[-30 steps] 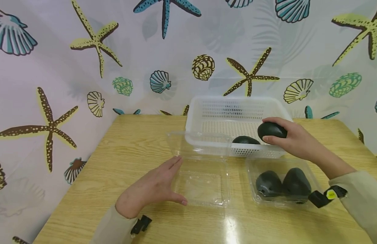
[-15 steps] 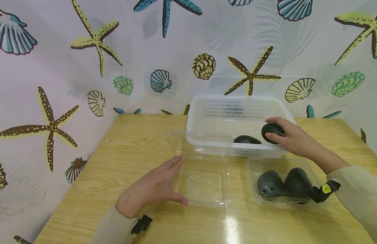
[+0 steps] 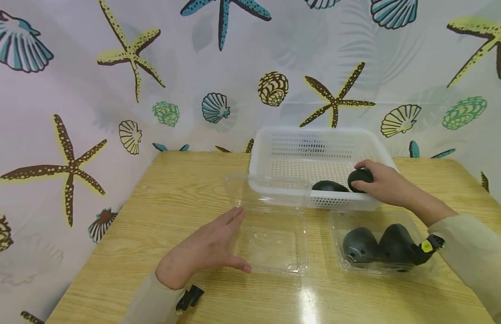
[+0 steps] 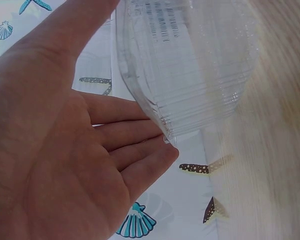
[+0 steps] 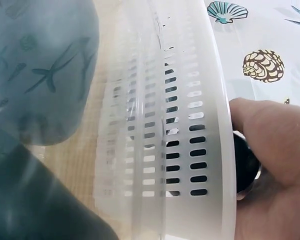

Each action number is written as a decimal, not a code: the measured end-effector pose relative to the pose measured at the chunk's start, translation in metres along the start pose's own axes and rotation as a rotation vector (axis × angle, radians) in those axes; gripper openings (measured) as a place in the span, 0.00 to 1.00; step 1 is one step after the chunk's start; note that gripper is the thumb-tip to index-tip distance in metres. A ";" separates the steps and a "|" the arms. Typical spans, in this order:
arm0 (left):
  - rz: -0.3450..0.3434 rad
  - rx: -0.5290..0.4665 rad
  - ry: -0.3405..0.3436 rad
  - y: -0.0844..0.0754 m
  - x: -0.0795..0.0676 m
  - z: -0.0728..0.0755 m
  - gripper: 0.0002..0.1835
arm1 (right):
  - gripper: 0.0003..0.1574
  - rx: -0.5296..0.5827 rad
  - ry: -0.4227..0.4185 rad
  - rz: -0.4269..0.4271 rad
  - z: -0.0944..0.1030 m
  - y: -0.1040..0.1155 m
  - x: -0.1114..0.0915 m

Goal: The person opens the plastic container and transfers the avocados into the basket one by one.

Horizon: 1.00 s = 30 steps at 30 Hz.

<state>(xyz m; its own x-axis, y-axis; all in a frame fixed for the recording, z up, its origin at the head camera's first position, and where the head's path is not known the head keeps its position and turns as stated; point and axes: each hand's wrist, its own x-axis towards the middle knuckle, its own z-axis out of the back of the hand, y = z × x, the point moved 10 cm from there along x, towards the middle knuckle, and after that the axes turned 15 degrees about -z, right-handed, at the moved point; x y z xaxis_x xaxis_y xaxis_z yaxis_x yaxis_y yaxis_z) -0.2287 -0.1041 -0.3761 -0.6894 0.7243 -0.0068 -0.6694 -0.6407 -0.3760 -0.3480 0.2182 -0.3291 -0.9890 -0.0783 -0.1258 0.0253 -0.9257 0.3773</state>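
Observation:
My right hand [image 3: 387,183] grips a dark, smooth avocado [image 3: 357,178] low inside the white plastic basket [image 3: 321,198], near its front right corner. In the right wrist view, the basket wall partly hides the held avocado [image 5: 246,162]. Another avocado [image 3: 329,186] lies in the basket to the left of it. My left hand [image 3: 203,254] lies along the left side of a clear plastic clamshell box [image 3: 270,249] with its lid raised and nothing inside. Extended, the left fingers [image 4: 145,167] reach the box's edge, with the thumb spread away.
To the right stands a second clear container [image 3: 372,217] holding two dark avocados [image 3: 360,245], in front of the basket and under the right forearm. A wooden table [image 3: 185,193] carries everything. A curtain [image 3: 234,58] printed with starfish and shells hangs behind.
My right hand has lowered the avocado deeper into the basket and slightly right. The left hand and the clamshell box stay where they were.

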 end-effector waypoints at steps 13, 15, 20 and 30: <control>0.008 0.004 0.002 0.000 0.001 0.000 0.67 | 0.30 -0.105 0.098 -0.064 -0.010 -0.002 0.012; 0.007 0.004 0.000 0.000 0.001 0.000 0.67 | 0.30 -0.108 0.127 -0.075 -0.012 -0.003 0.014; 0.003 0.002 -0.002 -0.001 0.001 0.000 0.67 | 0.29 -0.085 0.204 -0.099 -0.018 -0.004 0.015; 0.000 0.004 -0.006 -0.002 0.001 0.001 0.68 | 0.28 -0.056 0.240 -0.059 -0.021 0.000 0.012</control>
<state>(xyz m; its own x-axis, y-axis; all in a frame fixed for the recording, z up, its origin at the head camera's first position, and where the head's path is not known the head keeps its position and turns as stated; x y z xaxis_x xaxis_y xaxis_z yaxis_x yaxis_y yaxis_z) -0.2284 -0.1025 -0.3749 -0.6909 0.7229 -0.0013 -0.6707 -0.6417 -0.3720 -0.3572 0.2093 -0.3495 -0.9262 -0.1030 -0.3627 -0.0167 -0.9498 0.3123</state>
